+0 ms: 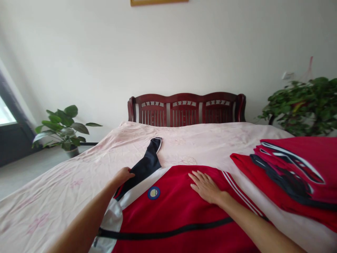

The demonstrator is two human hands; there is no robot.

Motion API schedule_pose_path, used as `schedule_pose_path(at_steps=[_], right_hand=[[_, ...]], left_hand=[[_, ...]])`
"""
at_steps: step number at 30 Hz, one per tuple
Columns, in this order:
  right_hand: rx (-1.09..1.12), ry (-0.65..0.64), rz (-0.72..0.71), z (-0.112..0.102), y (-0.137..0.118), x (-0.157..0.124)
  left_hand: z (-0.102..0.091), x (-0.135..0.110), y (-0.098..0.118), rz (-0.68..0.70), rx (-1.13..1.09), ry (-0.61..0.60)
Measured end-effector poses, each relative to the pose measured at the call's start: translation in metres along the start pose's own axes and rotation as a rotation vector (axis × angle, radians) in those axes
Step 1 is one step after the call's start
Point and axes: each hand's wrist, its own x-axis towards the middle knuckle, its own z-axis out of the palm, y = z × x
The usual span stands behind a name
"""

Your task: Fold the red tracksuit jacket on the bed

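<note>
A red jacket [173,207] lies spread on the bed, with a round blue badge [153,193], a black zip strip [168,233] and white panels. Its navy sleeve [147,160] stretches away from me toward the headboard, ending in a striped cuff. At the near part of that sleeve, my left hand [123,176] has its fingers closed on the cloth edge; the fingertips are partly hidden. My right hand [204,186] rests flat on the red body of the jacket, fingers stretched out, holding nothing.
Folded red and navy clothes [297,168] are stacked at the right of the bed. A pale floral sheet [86,189] covers the bed, with a dark red wooden headboard [184,110] behind. Potted plants stand left [64,128] and right [302,105].
</note>
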Motion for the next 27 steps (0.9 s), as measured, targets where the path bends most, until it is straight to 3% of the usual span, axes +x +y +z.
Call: schedule_pose_path(at_steps=[5,9,13,18,22,25,27], right_hand=[[0.098,-0.064,0.053,-0.013,0.007,0.010],[0.116,0.003,0.183,-0.028,0.035,0.028],[0.064,0.008,0.248,-0.033,0.058,0.042],[0.036,-0.012,0.207,-0.047,0.061,0.051],[0.007,0.118,0.077,-0.064,0.054,0.028],[-0.061,0.290,-0.118,-0.067,0.048,-0.014],[-0.070,0.297,-0.243,-0.065,0.044,-0.047]], left_hand=[[0.005,0.005,0.006,0.022,-0.069,-0.012],[0.005,0.003,0.003,-0.068,-0.097,0.037],[0.003,0.006,0.002,-0.109,-0.263,-0.058],[0.004,0.011,0.010,-0.113,-0.523,-0.181],[0.002,0.002,0.004,-0.040,-0.719,-0.186],[-0.002,-0.013,-0.010,0.028,-0.798,-0.180],[-0.005,-0.025,-0.019,0.048,-0.813,-0.206]])
